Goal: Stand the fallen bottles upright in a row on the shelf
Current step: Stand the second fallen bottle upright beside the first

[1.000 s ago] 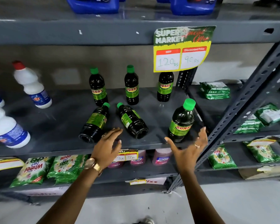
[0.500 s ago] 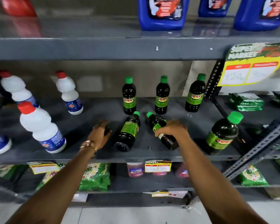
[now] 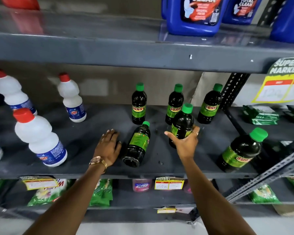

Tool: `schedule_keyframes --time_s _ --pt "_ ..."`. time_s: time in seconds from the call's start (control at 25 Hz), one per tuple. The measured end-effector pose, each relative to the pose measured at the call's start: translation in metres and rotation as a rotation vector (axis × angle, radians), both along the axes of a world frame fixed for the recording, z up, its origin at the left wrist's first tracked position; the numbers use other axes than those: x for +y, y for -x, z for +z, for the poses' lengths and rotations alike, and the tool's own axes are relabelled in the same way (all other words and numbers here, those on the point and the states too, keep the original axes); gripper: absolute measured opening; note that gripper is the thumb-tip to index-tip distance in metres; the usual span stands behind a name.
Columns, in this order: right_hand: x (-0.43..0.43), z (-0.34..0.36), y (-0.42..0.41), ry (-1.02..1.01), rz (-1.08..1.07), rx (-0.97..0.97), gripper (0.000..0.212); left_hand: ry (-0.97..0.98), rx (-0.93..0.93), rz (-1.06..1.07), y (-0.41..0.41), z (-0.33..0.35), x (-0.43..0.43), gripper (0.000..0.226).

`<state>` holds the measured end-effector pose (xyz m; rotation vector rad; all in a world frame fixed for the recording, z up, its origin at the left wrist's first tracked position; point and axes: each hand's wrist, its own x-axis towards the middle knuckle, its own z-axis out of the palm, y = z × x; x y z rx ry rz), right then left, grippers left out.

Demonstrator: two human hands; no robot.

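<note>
Shelf: dark grey metal shelf [image 3: 85, 138] across mid-frame, store racking around it.
Around: three white bottles [image 3: 39, 138] at left; blue jugs [image 3: 193, 16] above.
Green-capped bottles: six; one fallen bottle [image 3: 137, 146] at centre.
Right hand [image 3: 185, 143]: clamped on held bottle [image 3: 182, 122], upright.
Left hand [image 3: 108, 146]: flat, fingers spread, beside the fallen one.

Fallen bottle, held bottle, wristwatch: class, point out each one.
Fallen bottle [image 3: 137, 144]: head view, green label on its side.
Held bottle [image 3: 182, 122]: head view, dark body above the fingers.
Wristwatch [image 3: 95, 160]: head view, its face.
</note>
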<state>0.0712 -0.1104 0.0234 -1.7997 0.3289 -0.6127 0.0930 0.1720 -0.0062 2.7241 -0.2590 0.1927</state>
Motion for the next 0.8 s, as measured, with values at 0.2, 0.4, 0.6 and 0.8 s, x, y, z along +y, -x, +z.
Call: schedule_keyframes --time_s 0.2,0.4,0.6,0.8 --pt "-0.004 -0.029 0.012 -0.01 0.064 -0.01 0.102 0.008 0.006 -0.004 0.0 0.0 0.0 0.047" --pt "0.006 -0.025 0.005 0.104 -0.177 0.049 0.103 -0.003 0.015 -0.007 0.0 0.0 0.001 0.049" --pt "-0.002 -0.031 0.011 0.018 -0.02 0.117 0.119 -0.015 0.015 -0.026 -0.001 -0.001 0.003 0.051" --pt "0.0 -0.022 0.009 0.094 -0.128 0.094 0.12 -0.019 0.029 -0.019 0.001 0.0 0.002 0.054"
